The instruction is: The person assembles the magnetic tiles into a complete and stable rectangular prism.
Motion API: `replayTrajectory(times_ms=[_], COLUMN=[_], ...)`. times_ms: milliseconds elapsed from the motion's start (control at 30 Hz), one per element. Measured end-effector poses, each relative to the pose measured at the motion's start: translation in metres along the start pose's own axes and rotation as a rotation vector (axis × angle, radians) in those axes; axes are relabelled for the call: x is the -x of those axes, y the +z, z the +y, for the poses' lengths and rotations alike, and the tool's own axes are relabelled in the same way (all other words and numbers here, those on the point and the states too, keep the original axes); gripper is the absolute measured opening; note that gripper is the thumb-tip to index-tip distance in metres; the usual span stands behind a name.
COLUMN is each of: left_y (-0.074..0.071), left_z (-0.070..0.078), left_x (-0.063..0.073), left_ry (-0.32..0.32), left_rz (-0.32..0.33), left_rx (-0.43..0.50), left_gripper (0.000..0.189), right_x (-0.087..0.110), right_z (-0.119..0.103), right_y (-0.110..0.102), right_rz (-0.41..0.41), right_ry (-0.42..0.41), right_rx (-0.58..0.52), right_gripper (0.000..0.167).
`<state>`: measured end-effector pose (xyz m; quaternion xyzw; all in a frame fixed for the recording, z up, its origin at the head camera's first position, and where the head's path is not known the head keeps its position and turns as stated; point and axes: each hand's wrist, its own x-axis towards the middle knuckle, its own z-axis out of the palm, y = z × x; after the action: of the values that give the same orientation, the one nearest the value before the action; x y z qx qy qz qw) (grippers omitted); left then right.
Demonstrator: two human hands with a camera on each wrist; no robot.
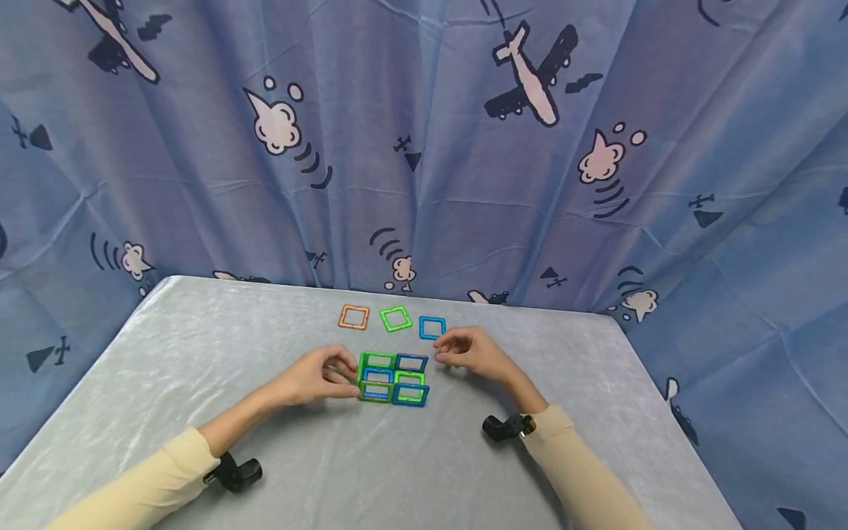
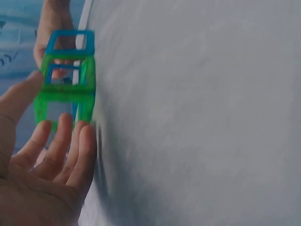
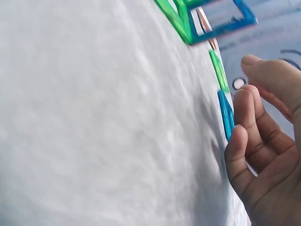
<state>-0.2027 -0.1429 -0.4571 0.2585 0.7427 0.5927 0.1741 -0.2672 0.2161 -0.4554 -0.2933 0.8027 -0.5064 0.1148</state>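
A block of green and blue magnetic square frames (image 1: 393, 378) sits mid-counter (image 1: 199, 353), its long axis running away from me. My left hand (image 1: 311, 379) rests against its left side, fingers (image 2: 70, 141) loosely straight, as the left wrist view shows. My right hand (image 1: 473, 352) hovers just right of it, fingers relaxed, holding nothing. Only the head view shows three loose frames beyond: orange (image 1: 354, 316), green (image 1: 396, 319), blue (image 1: 432, 327).
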Motion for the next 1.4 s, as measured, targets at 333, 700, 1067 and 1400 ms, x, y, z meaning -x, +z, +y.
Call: replayTrajectory(times_ms=[333, 700, 1067, 1400], left_y=[-0.010, -0.006, -0.005, -0.005], left_z=[-0.007, -0.006, -0.009, -0.009], left_x=[-0.011, -0.023, -0.024, -0.026], left_ry=[0.034, 0.049, 0.060, 0.063], left_rz=[0.033, 0.015, 0.007, 0.005], left_rx=[-0.020, -0.025, -0.042, -0.053], left_gripper=[0.062, 0.050, 0.043, 0.042], right_x=[-0.011, -0.027, -0.037, -0.040], right_z=[0.016, 0.027, 0.030, 0.024], right_y=[-0.012, -0.011, -0.007, -0.004], right_rz=[0.148, 0.180, 0.168, 0.142], right_ry=[0.048, 0.030, 0.044, 0.042], right_rx=[0.100, 0.217, 0.310, 0.335], right_gripper=[0.031, 0.040, 0.033, 0.007])
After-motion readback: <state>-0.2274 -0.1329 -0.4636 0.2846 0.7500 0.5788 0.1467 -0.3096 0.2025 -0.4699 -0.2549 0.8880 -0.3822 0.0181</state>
